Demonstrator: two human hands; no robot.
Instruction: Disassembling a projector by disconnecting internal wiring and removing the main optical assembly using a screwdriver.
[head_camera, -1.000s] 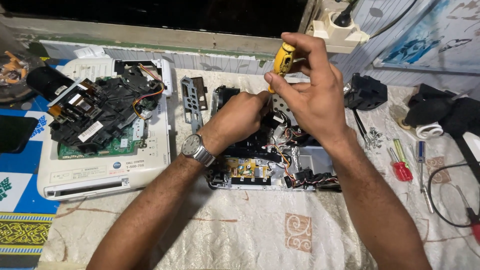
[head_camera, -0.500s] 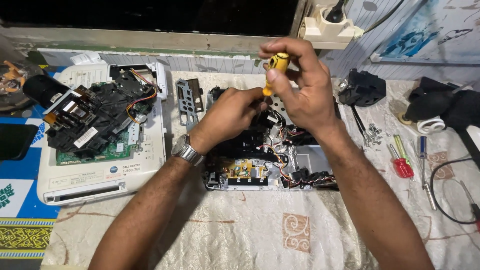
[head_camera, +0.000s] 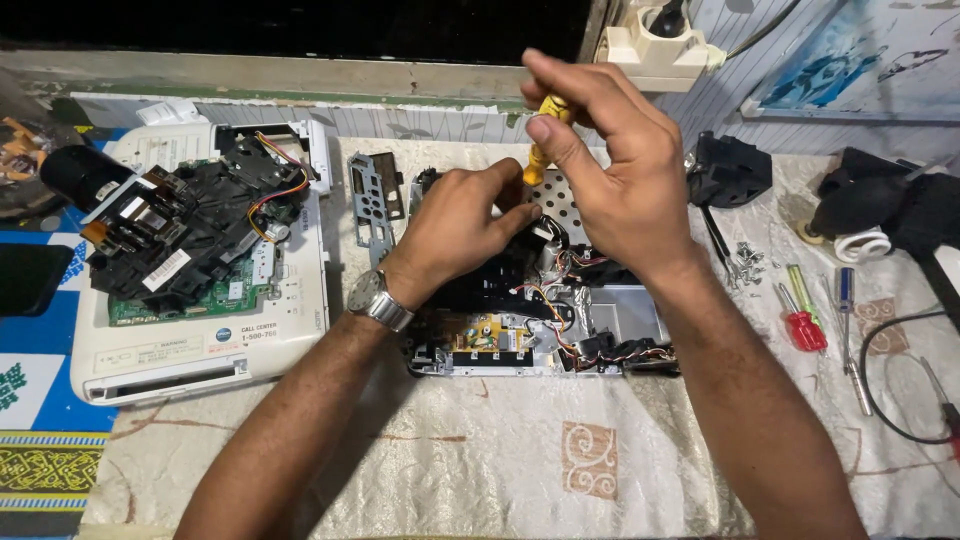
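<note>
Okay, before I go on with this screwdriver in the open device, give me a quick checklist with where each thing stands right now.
1. Grip on the yellow-handled screwdriver: right hand pinches the handle top. Ok.
2. Shaft steadied: left hand fingers sit by the lower handle. Ok.
3. Tip seated in a screw: hidden behind the hands. Cannot tell.
4. Loose wires clear of the working spot: they crowd right under the hands. Not ok.
5. Removed screws kept together: small pile on the cloth at right. Ok.
6. Spare red-handled screwdriver within sight: lying at right. Ok.
</note>
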